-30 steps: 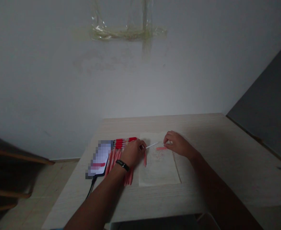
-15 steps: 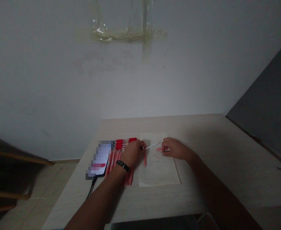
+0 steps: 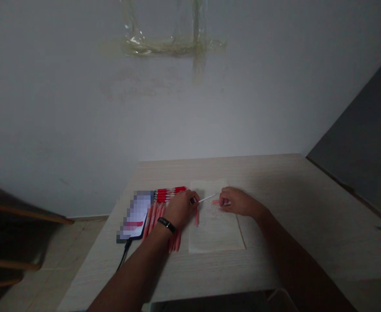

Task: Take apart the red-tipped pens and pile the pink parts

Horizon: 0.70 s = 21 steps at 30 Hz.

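Observation:
My left hand [image 3: 181, 206], wearing a black wristband, pinches a thin white stick [image 3: 208, 198] that looks like a pen refill. The stick slants up to the right over a sheet of paper [image 3: 214, 240]. At its far end my right hand [image 3: 237, 202] is closed, its fingertips pressed together. A short pink piece [image 3: 215, 202] pokes out left of those fingers; whether they grip it I cannot tell. Just below my left fingers lies a pink pen tube [image 3: 197, 216] on the paper. Several pink pen barrels [image 3: 152, 216] lie partly under my left forearm.
Several red pen parts with metal tips [image 3: 163, 196] are lined up behind my left hand. A phone [image 3: 137, 216] with a black cable [image 3: 124, 255] lies at the table's left. The wooden table [image 3: 275, 173] meets a wall [image 3: 242, 108] with tape on it. Something dark sits at the front edge.
Almost nothing differs. The white stick's tip is slightly nearer my right fingers, and both hands keep their places.

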Tool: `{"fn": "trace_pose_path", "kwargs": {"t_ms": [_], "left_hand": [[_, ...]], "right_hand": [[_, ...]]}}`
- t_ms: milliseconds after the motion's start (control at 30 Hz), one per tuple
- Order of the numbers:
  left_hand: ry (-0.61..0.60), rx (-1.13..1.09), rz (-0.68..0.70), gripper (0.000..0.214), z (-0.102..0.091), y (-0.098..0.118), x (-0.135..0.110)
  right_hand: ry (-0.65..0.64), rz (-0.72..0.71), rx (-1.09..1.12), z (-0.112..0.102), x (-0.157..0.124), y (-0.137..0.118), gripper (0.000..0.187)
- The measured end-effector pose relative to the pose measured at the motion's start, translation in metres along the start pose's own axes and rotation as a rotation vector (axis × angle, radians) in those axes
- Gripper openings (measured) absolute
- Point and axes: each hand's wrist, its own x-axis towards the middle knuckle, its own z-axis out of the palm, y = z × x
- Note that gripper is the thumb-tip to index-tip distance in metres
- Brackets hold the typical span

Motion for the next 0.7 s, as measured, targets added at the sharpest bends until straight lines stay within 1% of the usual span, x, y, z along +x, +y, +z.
{"fn": "trace_pose_path", "kwargs": {"t_ms": [133,300,433,533,600,700], "left_hand": [[0.0,-0.007,0.006,0.016,0.0,-0.001,0.0],[-0.014,-0.002,0.015,0.017,-0.001,0.001,0.0],[0.003,-0.004,0.039,0.016,0.001,0.0,0.0],[-0.005,-0.012,0.056,0.017,0.003,-0.001,0.0],[-0.01,-0.02,0.067,0.018,0.004,0.0,0.0],[-0.023,-0.025,0.085,0.02,0.005,0.003,-0.001]], "right_hand": [[-0.004,-0.002,-0.007,0.002,0.0,-0.001,0.008],[0.043,-0.011,-0.045,0.001,0.002,-0.002,0.008],[0.183,-0.04,-0.032,-0.006,0.004,-0.01,0.005],[0.256,-0.069,-0.03,-0.01,0.005,-0.018,0.016],[0.25,-0.105,-0.031,-0.01,0.006,-0.024,0.016],[0.202,-0.153,-0.036,-0.005,0.008,-0.03,0.009]]}}
